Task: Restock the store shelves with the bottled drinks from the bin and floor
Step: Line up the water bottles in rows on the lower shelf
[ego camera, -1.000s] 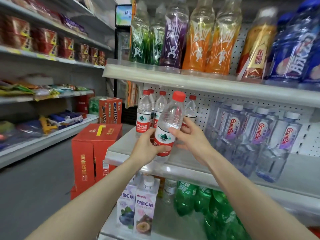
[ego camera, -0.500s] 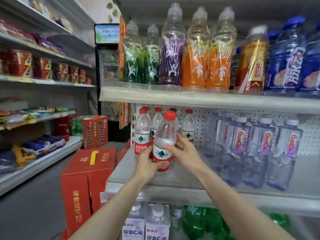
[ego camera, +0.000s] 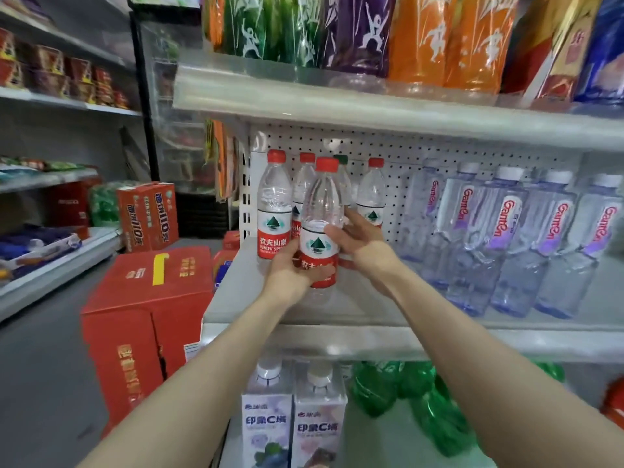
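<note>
Both hands hold one water bottle (ego camera: pixel 319 228) upright at the middle shelf (ego camera: pixel 236 298).
Grip of the left hand (ego camera: pixel 290 278): clamped round the lower red label. Grip of the right hand (ego camera: pixel 358 241): closed on the upper label from the right, thumb across the front. The bottle is at the shelf's left end, just in front of the red-capped bottles (ego camera: pixel 274 211); cannot tell if its base touches the shelf. The white-capped bottles (ego camera: pixel 506 238) stand to the right. The red cartons (ego camera: pixel 148 298) sit on the floor to the left.

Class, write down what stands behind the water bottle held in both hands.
Behind the held bottle stand red-capped bottles and one green-capped bottle, then the pegboard. Their lower parts are covered by it, the left hand and right hand.
</note>
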A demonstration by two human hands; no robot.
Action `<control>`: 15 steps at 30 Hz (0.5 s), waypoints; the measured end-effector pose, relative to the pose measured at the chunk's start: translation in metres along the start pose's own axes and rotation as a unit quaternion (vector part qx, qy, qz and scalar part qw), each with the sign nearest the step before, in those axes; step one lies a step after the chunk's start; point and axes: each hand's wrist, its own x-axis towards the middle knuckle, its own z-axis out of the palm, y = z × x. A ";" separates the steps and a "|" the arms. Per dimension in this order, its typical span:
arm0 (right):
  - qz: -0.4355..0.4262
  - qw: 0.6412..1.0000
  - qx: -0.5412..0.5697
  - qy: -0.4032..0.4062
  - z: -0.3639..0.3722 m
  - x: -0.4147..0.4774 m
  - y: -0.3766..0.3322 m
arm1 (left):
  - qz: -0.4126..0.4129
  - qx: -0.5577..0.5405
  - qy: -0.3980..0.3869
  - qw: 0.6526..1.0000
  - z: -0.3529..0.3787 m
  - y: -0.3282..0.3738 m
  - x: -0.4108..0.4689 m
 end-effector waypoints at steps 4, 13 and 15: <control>0.004 1.000 0.008 0.021 0.002 -0.008 0.003 | -0.005 0.040 -0.022 0.999 -0.007 -0.009 -0.005; 0.027 0.995 -0.081 0.052 -0.003 -0.034 0.044 | -0.009 0.150 0.048 0.988 -0.010 -0.016 -0.010; 0.043 0.996 -0.068 0.049 -0.001 -0.028 0.044 | -0.021 0.157 0.057 0.986 -0.008 -0.018 -0.004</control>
